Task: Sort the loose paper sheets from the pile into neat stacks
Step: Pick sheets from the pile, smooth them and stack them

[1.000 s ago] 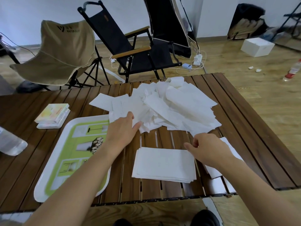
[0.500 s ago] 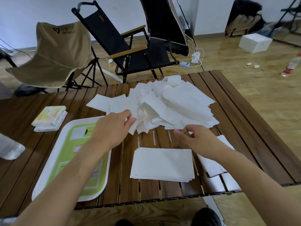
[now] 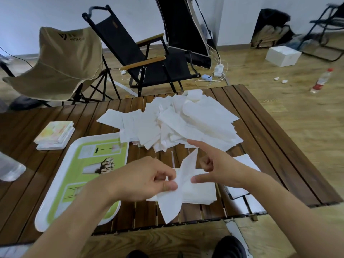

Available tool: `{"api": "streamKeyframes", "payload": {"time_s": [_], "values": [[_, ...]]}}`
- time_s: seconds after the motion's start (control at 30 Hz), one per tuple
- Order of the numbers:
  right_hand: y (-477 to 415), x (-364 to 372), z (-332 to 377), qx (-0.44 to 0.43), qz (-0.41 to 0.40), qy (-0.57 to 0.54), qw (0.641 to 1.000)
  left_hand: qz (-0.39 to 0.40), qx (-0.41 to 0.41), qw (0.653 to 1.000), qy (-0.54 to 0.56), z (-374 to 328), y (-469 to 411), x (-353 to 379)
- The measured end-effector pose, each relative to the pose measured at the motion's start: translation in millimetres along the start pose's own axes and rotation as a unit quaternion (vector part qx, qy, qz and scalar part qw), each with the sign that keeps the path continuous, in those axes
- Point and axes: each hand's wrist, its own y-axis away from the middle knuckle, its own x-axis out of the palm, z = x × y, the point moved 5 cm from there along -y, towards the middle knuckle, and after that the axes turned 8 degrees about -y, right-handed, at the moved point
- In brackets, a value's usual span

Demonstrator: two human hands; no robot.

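Observation:
A loose pile of white paper sheets [image 3: 186,121] covers the far middle of the wooden slat table [image 3: 275,146]. A neat stack of sheets [image 3: 202,192] lies near the front edge, partly under my hands. My left hand [image 3: 147,179] pinches a single white sheet [image 3: 173,203] that hangs bent above that stack. My right hand [image 3: 217,168] is close beside it, index finger and thumb spread, the thumb near the sheet's edge; whether it touches the sheet I cannot tell. More sheets [image 3: 245,161] lie flat at the right under my right forearm.
A white and green tray [image 3: 55,183] lies at the front left. Behind it sits a small stack of booklets [image 3: 55,135]. A clear plastic object [image 3: 9,168] pokes in at the left edge. Folding chairs [image 3: 149,58] stand beyond the table.
My left hand left the pile's near edge and came back toward me with one sheet pinched. My right hand rose from the table to meet it above the neat stack.

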Motion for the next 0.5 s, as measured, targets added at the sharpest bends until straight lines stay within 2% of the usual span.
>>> {"api": "streamKeyframes", "payload": {"time_s": [0.1, 0.23, 0.4, 0.5], "values": [[-3.2, 1.4, 7.1, -0.017, 0.009, 0.04, 0.999, 0.007, -0.006, 0.998, -0.061, 3.4, -2.3, 6.5], [-2.3, -3.3, 0.4, 0.021, 0.021, 0.08, 0.996, -0.028, -0.049, 0.996, -0.07, 24.9, -0.8, 4.0], [7.0, -14.4, -4.1, 0.058, 0.056, 0.022, 0.997, -0.074, -0.086, 0.992, -0.049, 56.3, -8.0, -2.6], [5.8, -17.9, -17.0, 0.121, 0.032, 0.029, 0.992, -0.099, -0.106, 0.989, -0.038, 71.9, -24.5, -0.1]]}}
